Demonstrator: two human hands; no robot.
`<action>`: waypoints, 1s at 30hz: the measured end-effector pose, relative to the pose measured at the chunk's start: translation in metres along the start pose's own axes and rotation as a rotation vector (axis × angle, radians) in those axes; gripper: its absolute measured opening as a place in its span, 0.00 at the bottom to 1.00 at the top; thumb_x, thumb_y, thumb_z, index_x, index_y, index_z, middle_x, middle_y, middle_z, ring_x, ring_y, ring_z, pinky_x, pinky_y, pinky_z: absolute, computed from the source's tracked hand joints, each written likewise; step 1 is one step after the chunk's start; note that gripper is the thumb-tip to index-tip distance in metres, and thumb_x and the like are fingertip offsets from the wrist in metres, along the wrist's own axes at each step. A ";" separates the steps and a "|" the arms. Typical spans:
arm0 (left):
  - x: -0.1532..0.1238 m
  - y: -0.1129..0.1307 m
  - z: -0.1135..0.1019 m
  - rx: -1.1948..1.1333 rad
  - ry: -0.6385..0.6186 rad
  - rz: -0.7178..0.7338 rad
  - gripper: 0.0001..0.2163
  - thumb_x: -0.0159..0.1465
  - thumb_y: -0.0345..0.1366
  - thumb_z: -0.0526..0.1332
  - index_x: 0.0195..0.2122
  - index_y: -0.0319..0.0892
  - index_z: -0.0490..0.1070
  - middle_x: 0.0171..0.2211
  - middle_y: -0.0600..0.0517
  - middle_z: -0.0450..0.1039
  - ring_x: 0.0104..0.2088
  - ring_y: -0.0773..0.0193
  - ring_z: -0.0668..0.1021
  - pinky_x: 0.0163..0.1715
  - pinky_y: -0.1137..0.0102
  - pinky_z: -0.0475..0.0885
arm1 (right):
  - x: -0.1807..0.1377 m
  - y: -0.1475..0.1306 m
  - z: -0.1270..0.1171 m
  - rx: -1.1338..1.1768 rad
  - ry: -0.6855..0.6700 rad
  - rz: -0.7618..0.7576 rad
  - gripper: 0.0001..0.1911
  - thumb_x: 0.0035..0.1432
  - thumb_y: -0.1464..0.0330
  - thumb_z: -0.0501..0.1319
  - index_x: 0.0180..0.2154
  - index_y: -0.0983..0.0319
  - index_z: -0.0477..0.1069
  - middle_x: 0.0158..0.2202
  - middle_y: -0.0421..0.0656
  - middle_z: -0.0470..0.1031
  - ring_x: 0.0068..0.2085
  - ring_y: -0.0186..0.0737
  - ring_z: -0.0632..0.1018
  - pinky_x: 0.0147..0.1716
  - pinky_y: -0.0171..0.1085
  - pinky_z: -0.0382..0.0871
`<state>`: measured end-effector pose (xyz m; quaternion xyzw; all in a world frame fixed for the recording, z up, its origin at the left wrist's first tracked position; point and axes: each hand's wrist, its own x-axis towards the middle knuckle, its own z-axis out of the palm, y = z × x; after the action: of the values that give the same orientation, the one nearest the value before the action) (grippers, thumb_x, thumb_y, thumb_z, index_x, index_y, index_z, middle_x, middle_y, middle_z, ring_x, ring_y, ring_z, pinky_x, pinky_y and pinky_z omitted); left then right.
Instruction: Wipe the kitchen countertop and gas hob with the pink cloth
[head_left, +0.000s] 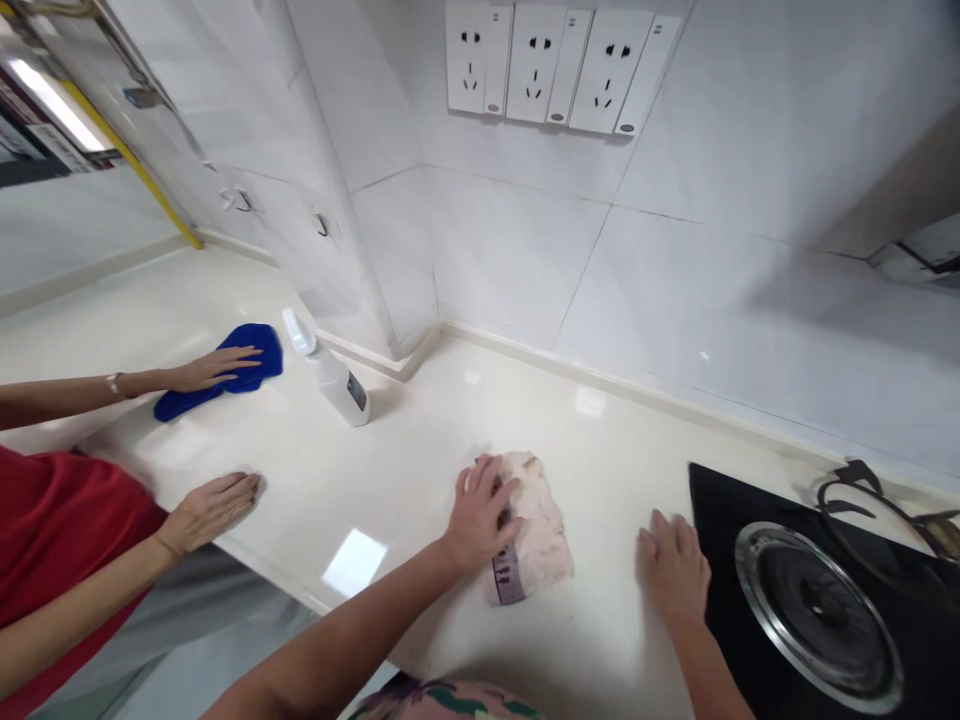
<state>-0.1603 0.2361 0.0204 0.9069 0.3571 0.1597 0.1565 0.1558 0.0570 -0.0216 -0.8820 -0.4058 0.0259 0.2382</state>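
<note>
My left hand (484, 515) lies on a pale pink cloth (540, 530) on the white countertop (420, 470). Its fingers are spread and slightly bent over the cloth's left part. A purplish strip with dark red marks shows at the cloth's near edge. My right hand (679, 570) rests palm down on the counter, fingers stretched out, beside the left edge of the black gas stove (720, 530). Nothing shows in it, though its palm is hidden.
At left, a person in a red top (67, 530) presses a blue cloth (259, 370) on the counter with one hand. A white spray bottle (337, 380) stands by the wall corner. A round burner (817, 610) and several wall sockets (540, 65) are in view.
</note>
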 end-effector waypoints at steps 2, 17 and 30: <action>0.021 0.023 0.013 -0.040 -0.129 -0.033 0.32 0.67 0.57 0.61 0.69 0.50 0.66 0.76 0.39 0.51 0.74 0.29 0.51 0.67 0.31 0.48 | -0.004 0.025 -0.002 -0.103 -0.026 0.033 0.39 0.69 0.47 0.41 0.69 0.61 0.64 0.74 0.57 0.57 0.74 0.64 0.56 0.67 0.68 0.53; -0.048 0.061 0.035 -0.126 -0.279 0.132 0.44 0.58 0.69 0.63 0.72 0.55 0.61 0.76 0.40 0.51 0.73 0.29 0.55 0.66 0.31 0.49 | -0.012 0.028 -0.003 -0.192 0.027 0.020 0.38 0.67 0.47 0.41 0.65 0.58 0.69 0.71 0.52 0.63 0.72 0.56 0.61 0.68 0.59 0.54; -0.076 -0.071 -0.068 0.357 -0.017 -0.505 0.30 0.67 0.50 0.64 0.69 0.49 0.68 0.75 0.38 0.55 0.72 0.25 0.56 0.64 0.35 0.56 | -0.011 0.026 -0.001 -0.185 -0.014 0.059 0.39 0.67 0.45 0.41 0.65 0.58 0.69 0.71 0.52 0.63 0.73 0.58 0.61 0.67 0.61 0.56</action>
<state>-0.2829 0.2436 0.0400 0.8040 0.5922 0.0430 0.0326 0.1670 0.0336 -0.0340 -0.9116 -0.3819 0.0015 0.1519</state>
